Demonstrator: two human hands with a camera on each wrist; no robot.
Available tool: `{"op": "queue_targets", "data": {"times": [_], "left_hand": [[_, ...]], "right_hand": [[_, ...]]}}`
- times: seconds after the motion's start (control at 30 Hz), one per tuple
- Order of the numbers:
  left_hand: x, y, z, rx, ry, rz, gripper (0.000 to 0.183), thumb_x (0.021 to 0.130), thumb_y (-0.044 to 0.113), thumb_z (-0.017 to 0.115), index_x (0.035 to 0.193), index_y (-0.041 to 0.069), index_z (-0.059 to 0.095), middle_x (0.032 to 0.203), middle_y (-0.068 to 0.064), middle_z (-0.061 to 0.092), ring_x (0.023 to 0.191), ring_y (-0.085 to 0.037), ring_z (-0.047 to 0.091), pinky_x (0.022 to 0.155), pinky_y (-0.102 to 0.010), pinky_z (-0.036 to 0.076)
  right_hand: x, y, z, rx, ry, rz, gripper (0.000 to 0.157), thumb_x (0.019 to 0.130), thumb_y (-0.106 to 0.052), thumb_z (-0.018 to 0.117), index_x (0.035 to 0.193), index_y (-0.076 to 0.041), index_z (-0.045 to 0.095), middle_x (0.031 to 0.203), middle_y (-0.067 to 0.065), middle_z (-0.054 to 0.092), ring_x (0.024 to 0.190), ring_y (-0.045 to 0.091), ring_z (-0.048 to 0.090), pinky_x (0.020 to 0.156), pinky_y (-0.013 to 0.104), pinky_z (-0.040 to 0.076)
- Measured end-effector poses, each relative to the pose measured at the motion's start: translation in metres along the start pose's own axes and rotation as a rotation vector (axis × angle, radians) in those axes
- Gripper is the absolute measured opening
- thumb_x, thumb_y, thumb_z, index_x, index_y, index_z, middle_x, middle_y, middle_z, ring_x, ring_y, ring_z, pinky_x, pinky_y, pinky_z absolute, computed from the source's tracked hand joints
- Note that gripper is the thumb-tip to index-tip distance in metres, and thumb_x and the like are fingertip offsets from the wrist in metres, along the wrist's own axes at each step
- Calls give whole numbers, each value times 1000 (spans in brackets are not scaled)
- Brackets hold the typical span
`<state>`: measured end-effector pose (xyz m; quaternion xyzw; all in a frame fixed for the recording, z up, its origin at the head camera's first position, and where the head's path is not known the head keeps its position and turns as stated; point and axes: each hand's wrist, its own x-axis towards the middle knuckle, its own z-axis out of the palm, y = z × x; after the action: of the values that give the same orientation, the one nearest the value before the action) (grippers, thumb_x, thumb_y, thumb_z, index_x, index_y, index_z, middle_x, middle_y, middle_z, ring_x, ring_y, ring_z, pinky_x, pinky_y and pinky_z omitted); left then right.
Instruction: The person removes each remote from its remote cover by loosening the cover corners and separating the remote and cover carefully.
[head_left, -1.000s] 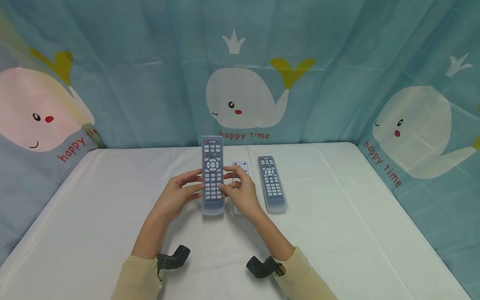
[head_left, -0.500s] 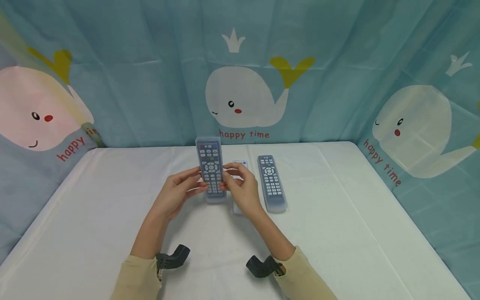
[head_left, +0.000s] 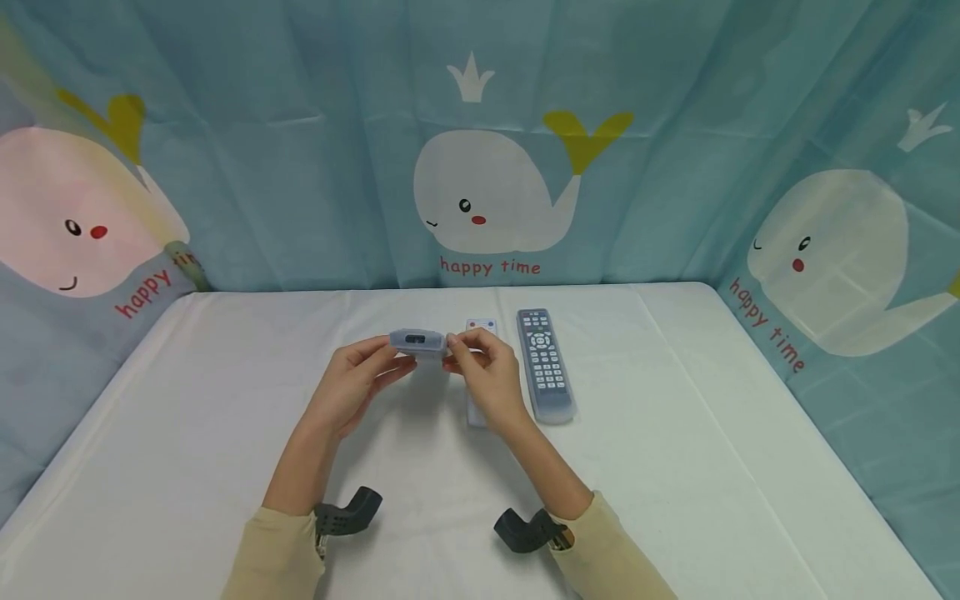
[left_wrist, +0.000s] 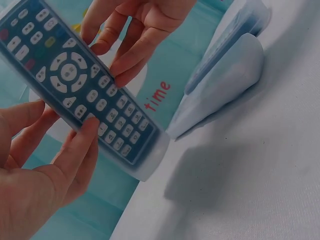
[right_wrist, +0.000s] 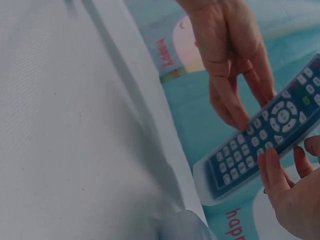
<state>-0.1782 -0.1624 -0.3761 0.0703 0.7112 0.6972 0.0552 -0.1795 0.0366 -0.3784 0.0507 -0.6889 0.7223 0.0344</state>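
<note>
Both hands hold a blue-grey remote control [head_left: 417, 342] in a translucent sleeve, raised above the white table. In the head view it is tipped so that only its narrow end faces the camera. The left hand [head_left: 351, 382] pinches its left edge, and the right hand [head_left: 487, 372] pinches the right edge. From the left wrist, the button face of the remote control [left_wrist: 75, 82] shows fully, with the left hand's fingertips [left_wrist: 91, 125] over its side. The right wrist view shows the same remote control [right_wrist: 265, 132] between the right hand [right_wrist: 300, 200] and the left hand [right_wrist: 235, 55].
A second sleeved remote control [head_left: 546, 365] lies on the white-covered table [head_left: 675, 467], right of the hands. A white remote control [head_left: 480, 323] lies partly hidden behind the right hand. A blue curtain [head_left: 322, 167] with whale prints stands along the table's back and sides.
The held remote control has tipped from showing its full button face to showing its end. Both hands keep nearly the same place, and the remotes on the table have not moved.
</note>
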Motion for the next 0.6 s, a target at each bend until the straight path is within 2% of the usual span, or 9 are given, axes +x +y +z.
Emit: {"op": "queue_targets", "data": {"times": [0.13,0.3,0.4,0.5,0.6], "left_hand": [[1,0,1,-1,12,2,39,112,12,54,141,-13,59,133,-7,67,110,-3,71,100,-21,56],[0,0,4,0,22,-20,39,112,13,54,141,-11,60,143,-17,61,112,-1,69,99,-18,55],[-2,0,4,31,20,-43,41,112,16,53,143,-10,58,150,-20,55,118,-3,65,102,-18,53],[-4,-1,3,70,19,-66,42,112,18,53,144,-9,58,154,-20,52,128,-11,60,111,-27,50],[-4,-2,2,88,17,-76,41,112,17,55,143,-9,59,155,-20,53,137,-22,57,118,-39,44]], "right_hand": [[0,0,-2,-15,5,14,19,104,-12,69,106,7,70,113,18,73,88,14,75,86,28,63],[2,1,-5,-31,-2,36,21,104,-14,69,108,6,71,120,17,73,96,18,76,90,28,62],[2,1,-6,-56,-19,53,23,103,-17,71,111,4,71,120,16,74,96,18,76,86,25,62],[1,2,-8,-78,-45,55,26,102,-18,73,119,2,71,122,14,73,98,18,76,81,21,58],[1,2,-10,-77,-83,41,33,101,-16,74,129,0,69,129,13,71,104,21,75,85,22,59]]}}
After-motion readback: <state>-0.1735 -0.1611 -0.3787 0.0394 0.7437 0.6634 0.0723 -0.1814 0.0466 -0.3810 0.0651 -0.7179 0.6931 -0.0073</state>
